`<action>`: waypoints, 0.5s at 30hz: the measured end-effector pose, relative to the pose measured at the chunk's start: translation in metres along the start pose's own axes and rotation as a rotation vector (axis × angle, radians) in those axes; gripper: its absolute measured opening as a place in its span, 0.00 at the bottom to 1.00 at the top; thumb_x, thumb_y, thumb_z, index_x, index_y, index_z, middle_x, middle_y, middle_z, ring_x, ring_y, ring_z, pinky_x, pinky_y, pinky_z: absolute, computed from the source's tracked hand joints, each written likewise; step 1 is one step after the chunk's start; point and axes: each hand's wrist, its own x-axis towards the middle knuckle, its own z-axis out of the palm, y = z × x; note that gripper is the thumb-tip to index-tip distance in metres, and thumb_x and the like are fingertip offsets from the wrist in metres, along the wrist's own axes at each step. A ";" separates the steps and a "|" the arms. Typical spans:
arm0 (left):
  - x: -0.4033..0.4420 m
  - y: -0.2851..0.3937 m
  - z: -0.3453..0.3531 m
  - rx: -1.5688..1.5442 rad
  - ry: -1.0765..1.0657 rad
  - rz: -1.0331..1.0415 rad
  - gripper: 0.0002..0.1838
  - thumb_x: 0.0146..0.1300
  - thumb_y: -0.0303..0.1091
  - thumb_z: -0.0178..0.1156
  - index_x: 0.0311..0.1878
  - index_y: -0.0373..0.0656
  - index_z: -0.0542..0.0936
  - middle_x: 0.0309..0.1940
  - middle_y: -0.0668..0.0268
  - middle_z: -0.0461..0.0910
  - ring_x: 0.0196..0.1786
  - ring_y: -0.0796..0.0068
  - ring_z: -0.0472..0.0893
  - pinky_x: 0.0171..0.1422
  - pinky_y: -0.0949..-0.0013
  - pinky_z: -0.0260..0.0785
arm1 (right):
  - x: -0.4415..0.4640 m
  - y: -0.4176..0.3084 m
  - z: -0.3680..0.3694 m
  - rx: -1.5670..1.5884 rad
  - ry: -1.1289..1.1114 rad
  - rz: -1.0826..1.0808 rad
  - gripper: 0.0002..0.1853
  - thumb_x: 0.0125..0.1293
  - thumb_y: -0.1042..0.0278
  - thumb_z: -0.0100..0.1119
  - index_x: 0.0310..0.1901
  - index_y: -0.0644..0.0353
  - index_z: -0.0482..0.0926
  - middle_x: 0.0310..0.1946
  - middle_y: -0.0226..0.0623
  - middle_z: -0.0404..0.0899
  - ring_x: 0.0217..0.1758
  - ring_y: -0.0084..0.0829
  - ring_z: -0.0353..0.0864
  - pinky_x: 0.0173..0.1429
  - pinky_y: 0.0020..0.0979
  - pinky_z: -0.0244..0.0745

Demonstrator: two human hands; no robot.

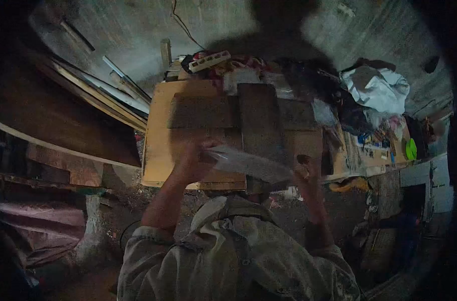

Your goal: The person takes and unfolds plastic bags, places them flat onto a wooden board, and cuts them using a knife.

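A thin, see-through piece of plastic [253, 164], which looks like a bag or sheet, is stretched between my two hands above the near part of the worktop. My left hand [198, 154] is closed on its left end, and my right hand [307, 174] grips the right end. A small dark patch at the right fingers is too dim to make out. Beneath and beyond the plastic lie a light wooden board [157, 143] and dark flat pieces: one lying crosswise [203, 111], a long upright one [260, 113] and a shorter one [296, 114] on the right.
A power strip [210, 61] lies at the back among cloths. White sacking [381, 93] is heaped at back right, near small tools and a bright green item [411, 149]. Long planks [95, 95] lean at left. A large dark panel [63, 120] juts in from the left.
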 end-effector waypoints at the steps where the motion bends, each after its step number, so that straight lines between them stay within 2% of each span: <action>1: 0.007 0.015 0.000 0.001 0.014 0.004 0.13 0.56 0.22 0.65 0.45 0.34 0.78 0.42 0.55 0.83 0.44 0.62 0.84 0.49 0.58 0.78 | -0.009 -0.017 0.015 -0.207 -0.075 -0.299 0.31 0.56 0.58 0.69 0.58 0.61 0.69 0.57 0.48 0.71 0.63 0.43 0.70 0.59 0.42 0.73; 2: 0.015 0.031 0.001 0.240 -0.112 0.027 0.15 0.55 0.22 0.64 0.47 0.36 0.78 0.42 0.55 0.83 0.44 0.62 0.84 0.49 0.59 0.77 | -0.021 -0.040 0.034 -0.411 -0.142 -0.598 0.33 0.55 0.58 0.70 0.60 0.60 0.68 0.58 0.49 0.70 0.64 0.45 0.69 0.59 0.43 0.72; 3: 0.021 0.043 0.002 0.481 -0.244 0.049 0.16 0.55 0.22 0.63 0.49 0.38 0.78 0.43 0.55 0.83 0.45 0.62 0.84 0.49 0.59 0.76 | -0.032 -0.061 0.054 -0.412 -0.176 -0.676 0.34 0.54 0.58 0.71 0.60 0.58 0.68 0.58 0.49 0.70 0.64 0.46 0.69 0.58 0.45 0.72; 5: 0.029 0.057 0.007 0.466 -0.274 0.032 0.17 0.54 0.21 0.63 0.49 0.40 0.79 0.43 0.55 0.83 0.45 0.62 0.84 0.50 0.60 0.76 | -0.043 -0.090 0.083 -0.409 -0.197 -0.754 0.34 0.54 0.58 0.71 0.61 0.57 0.67 0.58 0.50 0.70 0.63 0.47 0.70 0.57 0.47 0.72; 7: 0.032 0.071 0.006 0.458 -0.308 0.017 0.18 0.52 0.20 0.64 0.49 0.41 0.80 0.43 0.56 0.83 0.46 0.62 0.84 0.50 0.61 0.75 | -0.044 -0.105 0.096 -0.383 -0.203 -0.698 0.28 0.58 0.58 0.69 0.57 0.58 0.72 0.52 0.51 0.75 0.56 0.46 0.76 0.53 0.45 0.74; 8: 0.031 0.079 0.005 0.476 -0.285 0.018 0.17 0.53 0.21 0.64 0.48 0.41 0.80 0.43 0.56 0.83 0.45 0.62 0.84 0.50 0.61 0.76 | -0.042 -0.107 0.096 -0.377 -0.195 -0.699 0.28 0.58 0.58 0.69 0.57 0.58 0.72 0.52 0.51 0.75 0.56 0.46 0.76 0.53 0.45 0.74; 10: 0.031 0.083 0.000 0.497 -0.261 0.021 0.16 0.53 0.23 0.65 0.47 0.41 0.80 0.42 0.56 0.83 0.44 0.62 0.84 0.50 0.61 0.76 | -0.036 -0.108 0.095 -0.198 -0.242 -0.508 0.18 0.63 0.63 0.64 0.51 0.61 0.75 0.43 0.50 0.79 0.47 0.43 0.81 0.49 0.41 0.75; 11: 0.031 0.081 -0.005 0.432 -0.241 0.050 0.13 0.55 0.24 0.64 0.46 0.40 0.81 0.41 0.57 0.84 0.44 0.63 0.84 0.50 0.61 0.76 | -0.031 -0.106 0.094 -0.195 -0.239 -0.512 0.18 0.63 0.63 0.64 0.51 0.61 0.75 0.43 0.50 0.79 0.47 0.43 0.81 0.49 0.41 0.75; 13: 0.033 0.068 -0.009 0.369 -0.223 0.084 0.11 0.57 0.26 0.64 0.45 0.38 0.81 0.41 0.58 0.84 0.44 0.65 0.84 0.49 0.61 0.76 | -0.019 -0.100 0.093 -0.153 -0.133 -0.612 0.11 0.68 0.67 0.58 0.48 0.63 0.76 0.36 0.45 0.80 0.42 0.36 0.81 0.47 0.35 0.74; 14: 0.034 0.051 -0.006 0.058 -0.150 0.073 0.10 0.59 0.28 0.64 0.44 0.39 0.81 0.39 0.61 0.85 0.42 0.68 0.84 0.48 0.63 0.76 | -0.017 -0.105 0.091 -0.153 -0.131 -0.617 0.11 0.68 0.67 0.58 0.48 0.63 0.76 0.36 0.45 0.80 0.42 0.36 0.81 0.47 0.35 0.74; 15: 0.033 0.042 -0.004 -0.253 -0.075 0.060 0.09 0.61 0.30 0.64 0.44 0.40 0.82 0.38 0.63 0.85 0.41 0.72 0.84 0.46 0.65 0.76 | -0.017 -0.113 0.088 -0.132 -0.126 -0.743 0.11 0.69 0.67 0.56 0.48 0.64 0.76 0.36 0.44 0.80 0.41 0.33 0.80 0.46 0.33 0.74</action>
